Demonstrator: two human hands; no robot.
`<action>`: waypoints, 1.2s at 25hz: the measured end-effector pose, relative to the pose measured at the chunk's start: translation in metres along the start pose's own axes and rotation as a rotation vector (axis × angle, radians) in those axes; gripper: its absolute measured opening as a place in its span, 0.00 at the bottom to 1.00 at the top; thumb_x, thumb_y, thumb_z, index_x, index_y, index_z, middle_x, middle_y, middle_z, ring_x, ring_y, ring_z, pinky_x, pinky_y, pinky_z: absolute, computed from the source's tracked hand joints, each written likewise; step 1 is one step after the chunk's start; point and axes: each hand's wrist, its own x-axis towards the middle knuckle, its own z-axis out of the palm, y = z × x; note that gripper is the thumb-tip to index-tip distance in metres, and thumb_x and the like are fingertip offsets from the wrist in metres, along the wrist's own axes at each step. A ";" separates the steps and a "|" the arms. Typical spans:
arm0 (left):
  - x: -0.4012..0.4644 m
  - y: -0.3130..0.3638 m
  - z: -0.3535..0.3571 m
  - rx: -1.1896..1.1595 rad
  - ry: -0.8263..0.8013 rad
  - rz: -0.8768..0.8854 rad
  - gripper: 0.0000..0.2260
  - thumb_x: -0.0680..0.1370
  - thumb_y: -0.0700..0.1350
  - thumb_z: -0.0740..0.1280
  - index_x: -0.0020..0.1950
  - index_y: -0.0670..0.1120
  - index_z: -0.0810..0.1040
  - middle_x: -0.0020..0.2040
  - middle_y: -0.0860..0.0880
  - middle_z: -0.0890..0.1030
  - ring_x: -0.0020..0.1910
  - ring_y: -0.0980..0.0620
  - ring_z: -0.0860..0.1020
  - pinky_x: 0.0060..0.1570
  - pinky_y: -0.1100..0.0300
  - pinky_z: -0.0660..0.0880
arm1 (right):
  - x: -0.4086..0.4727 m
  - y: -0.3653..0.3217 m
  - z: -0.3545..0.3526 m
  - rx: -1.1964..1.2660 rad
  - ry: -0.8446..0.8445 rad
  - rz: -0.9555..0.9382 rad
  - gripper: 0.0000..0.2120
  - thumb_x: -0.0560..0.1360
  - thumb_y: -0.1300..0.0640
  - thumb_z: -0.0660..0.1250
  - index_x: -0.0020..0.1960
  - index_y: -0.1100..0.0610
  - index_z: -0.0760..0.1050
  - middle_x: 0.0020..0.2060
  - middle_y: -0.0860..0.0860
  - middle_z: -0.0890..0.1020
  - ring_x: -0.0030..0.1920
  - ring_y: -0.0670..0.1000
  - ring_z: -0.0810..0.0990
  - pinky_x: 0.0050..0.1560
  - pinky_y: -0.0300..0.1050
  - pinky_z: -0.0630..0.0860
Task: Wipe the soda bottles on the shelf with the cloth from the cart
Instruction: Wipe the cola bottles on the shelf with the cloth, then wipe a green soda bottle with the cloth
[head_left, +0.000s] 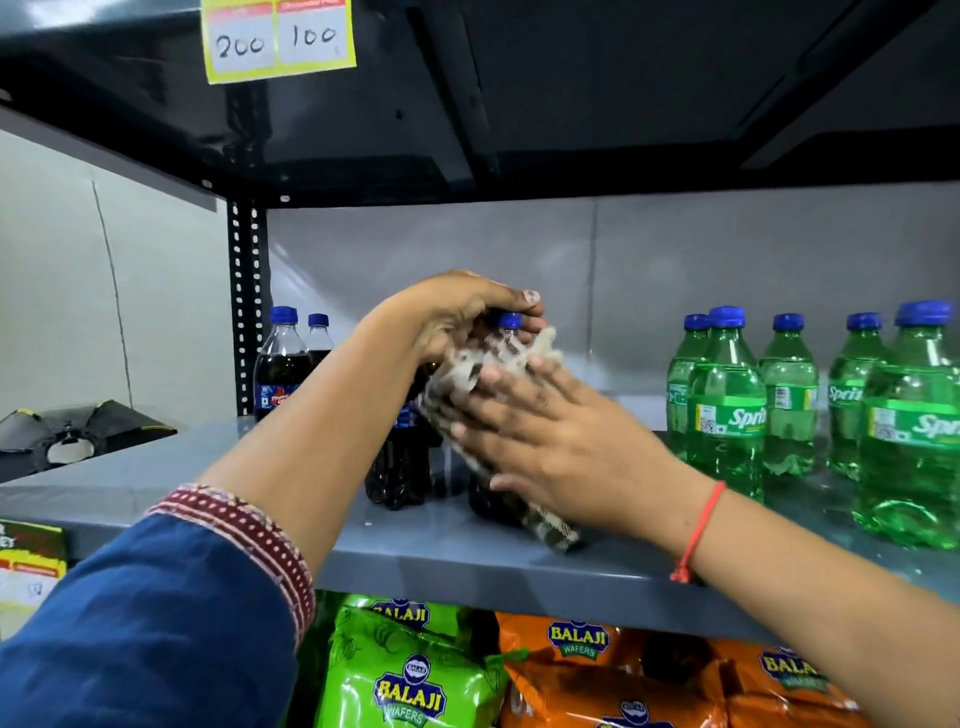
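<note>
A dark cola bottle (510, 322) with a blue cap stands near the front of the grey shelf (467, 561). My left hand (457, 312) grips it around the neck from above. My right hand (561, 441) presses a checked cloth (467, 374) flat against the bottle's side, and the cloth hangs down to the shelf. A second cola bottle (397, 467) stands just left of it, partly behind my left forearm. Two more cola bottles (283, 358) stand at the back left. Several green Sprite bottles (727, 405) stand at the right.
A black shelf upright (247, 301) rises at the left, and a dark upper shelf (519, 104) carries a yellow price tag (280, 39). Green and orange wafer bags (410, 675) fill the shelf below. A crumpled dark bag (67, 431) lies at the far left.
</note>
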 end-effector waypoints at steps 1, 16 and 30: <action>-0.001 0.001 0.001 -0.015 -0.002 -0.017 0.05 0.73 0.41 0.66 0.41 0.39 0.79 0.30 0.48 0.84 0.31 0.54 0.81 0.37 0.63 0.79 | 0.002 0.004 0.000 0.005 0.014 0.021 0.22 0.73 0.47 0.58 0.65 0.53 0.70 0.64 0.53 0.76 0.69 0.58 0.65 0.70 0.53 0.53; -0.003 0.001 -0.001 0.053 -0.001 -0.036 0.06 0.74 0.43 0.65 0.42 0.42 0.80 0.35 0.49 0.84 0.36 0.54 0.81 0.44 0.61 0.78 | 0.005 0.000 -0.018 0.159 -0.070 0.073 0.16 0.71 0.54 0.60 0.58 0.53 0.77 0.63 0.51 0.78 0.65 0.62 0.71 0.42 0.56 0.81; -0.011 0.040 0.107 0.489 0.346 0.765 0.08 0.74 0.49 0.63 0.36 0.48 0.75 0.39 0.50 0.74 0.38 0.55 0.70 0.40 0.58 0.71 | -0.108 0.050 -0.105 0.061 -0.203 0.215 0.31 0.65 0.69 0.63 0.66 0.54 0.66 0.67 0.57 0.72 0.68 0.60 0.66 0.50 0.54 0.80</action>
